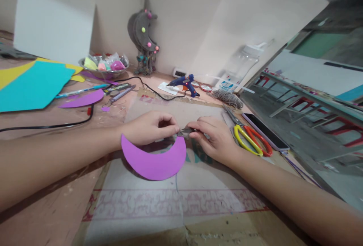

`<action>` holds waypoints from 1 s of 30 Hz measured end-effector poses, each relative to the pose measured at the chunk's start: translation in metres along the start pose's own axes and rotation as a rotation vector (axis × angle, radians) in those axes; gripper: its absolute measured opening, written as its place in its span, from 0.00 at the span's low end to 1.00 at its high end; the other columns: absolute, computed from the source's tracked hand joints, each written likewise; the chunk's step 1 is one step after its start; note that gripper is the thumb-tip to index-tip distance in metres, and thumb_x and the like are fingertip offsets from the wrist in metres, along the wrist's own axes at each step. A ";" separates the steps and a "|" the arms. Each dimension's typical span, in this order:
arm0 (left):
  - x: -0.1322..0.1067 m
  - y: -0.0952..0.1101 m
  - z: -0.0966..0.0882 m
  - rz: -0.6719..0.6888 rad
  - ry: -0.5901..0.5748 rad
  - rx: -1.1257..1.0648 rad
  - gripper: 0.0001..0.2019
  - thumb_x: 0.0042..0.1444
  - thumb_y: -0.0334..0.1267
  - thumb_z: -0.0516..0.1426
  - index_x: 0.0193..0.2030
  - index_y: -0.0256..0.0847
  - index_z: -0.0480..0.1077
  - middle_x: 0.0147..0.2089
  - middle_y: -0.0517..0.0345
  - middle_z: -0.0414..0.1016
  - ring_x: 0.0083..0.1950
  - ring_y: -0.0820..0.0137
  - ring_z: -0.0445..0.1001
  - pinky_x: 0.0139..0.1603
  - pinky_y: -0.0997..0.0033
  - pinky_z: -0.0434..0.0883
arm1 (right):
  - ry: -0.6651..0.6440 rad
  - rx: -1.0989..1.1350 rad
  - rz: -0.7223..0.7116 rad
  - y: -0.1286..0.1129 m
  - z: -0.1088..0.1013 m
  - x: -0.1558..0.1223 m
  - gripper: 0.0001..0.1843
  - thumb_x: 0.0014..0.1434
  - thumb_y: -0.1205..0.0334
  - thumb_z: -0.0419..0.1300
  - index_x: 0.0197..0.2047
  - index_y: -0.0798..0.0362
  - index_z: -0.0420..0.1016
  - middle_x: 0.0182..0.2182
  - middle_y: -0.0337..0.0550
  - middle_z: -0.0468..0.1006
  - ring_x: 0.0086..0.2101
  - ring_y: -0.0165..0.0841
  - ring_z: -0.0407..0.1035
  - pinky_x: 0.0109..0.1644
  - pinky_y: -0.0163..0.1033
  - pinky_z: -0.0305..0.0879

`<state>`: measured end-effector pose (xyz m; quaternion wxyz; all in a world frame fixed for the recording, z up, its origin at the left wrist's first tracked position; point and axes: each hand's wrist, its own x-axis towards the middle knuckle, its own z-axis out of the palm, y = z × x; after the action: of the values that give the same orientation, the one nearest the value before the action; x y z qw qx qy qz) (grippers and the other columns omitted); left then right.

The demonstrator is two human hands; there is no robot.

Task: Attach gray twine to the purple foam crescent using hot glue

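A purple crescent-shaped cutout (155,164) hangs below my hands, its horns pointing up. At its right horn sits a small bunch of grey yarn (185,132). My left hand (153,126) is closed in a pinch, thumb and forefinger meeting at that horn where the yarn begins. From the other side, my right hand (211,136) pinches the grey yarn between thumb and fingers. Whether the yarn is wound around the horn or only lies against it, I cannot tell.
Behind stand a blue glue gun (183,83), a grey yarn skein (228,98), a bottle (241,66), a bowl (104,72) and a decorated grey crescent (141,30). Scissors (249,136) and a phone (266,130) lie right. Turquoise sheets (34,87), a purple piece (82,99) and a black cord (45,126) lie left.
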<state>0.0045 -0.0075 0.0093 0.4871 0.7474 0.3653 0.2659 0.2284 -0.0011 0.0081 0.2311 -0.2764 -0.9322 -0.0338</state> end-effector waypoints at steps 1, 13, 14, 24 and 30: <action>0.000 0.000 0.000 0.001 0.000 0.000 0.08 0.57 0.39 0.52 0.31 0.37 0.67 0.25 0.65 0.67 0.24 0.79 0.64 0.26 0.79 0.61 | 0.003 -0.005 0.000 0.000 0.000 0.000 0.13 0.64 0.57 0.50 0.41 0.56 0.72 0.28 0.43 0.72 0.29 0.32 0.63 0.34 0.37 0.55; -0.001 0.000 0.000 0.000 0.005 0.031 0.09 0.57 0.40 0.52 0.32 0.37 0.68 0.25 0.64 0.68 0.24 0.79 0.64 0.26 0.79 0.61 | 0.015 0.018 0.008 0.000 0.002 0.000 0.14 0.63 0.57 0.51 0.43 0.57 0.71 0.30 0.45 0.72 0.30 0.32 0.63 0.35 0.37 0.57; -0.001 0.000 0.000 -0.002 0.005 0.030 0.09 0.57 0.40 0.52 0.32 0.37 0.68 0.25 0.64 0.68 0.24 0.79 0.63 0.26 0.79 0.61 | 0.014 0.019 0.010 0.000 0.002 0.000 0.13 0.63 0.57 0.51 0.43 0.57 0.71 0.30 0.45 0.72 0.30 0.32 0.63 0.35 0.37 0.57; 0.000 0.000 0.000 -0.011 0.002 0.020 0.09 0.57 0.39 0.52 0.32 0.37 0.68 0.25 0.63 0.68 0.25 0.78 0.64 0.25 0.80 0.61 | 0.024 0.031 -0.010 0.000 -0.001 0.000 0.13 0.64 0.58 0.50 0.41 0.57 0.72 0.28 0.43 0.71 0.29 0.31 0.63 0.35 0.37 0.56; 0.000 0.001 0.000 -0.022 0.005 0.011 0.08 0.57 0.39 0.53 0.32 0.37 0.67 0.25 0.64 0.68 0.25 0.79 0.64 0.25 0.80 0.61 | 0.023 0.038 -0.008 -0.001 -0.001 0.000 0.12 0.63 0.58 0.51 0.40 0.56 0.72 0.28 0.43 0.72 0.30 0.32 0.63 0.35 0.37 0.56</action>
<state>0.0055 -0.0076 0.0101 0.4850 0.7452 0.3761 0.2607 0.2285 -0.0018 0.0087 0.2467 -0.2678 -0.9311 -0.0204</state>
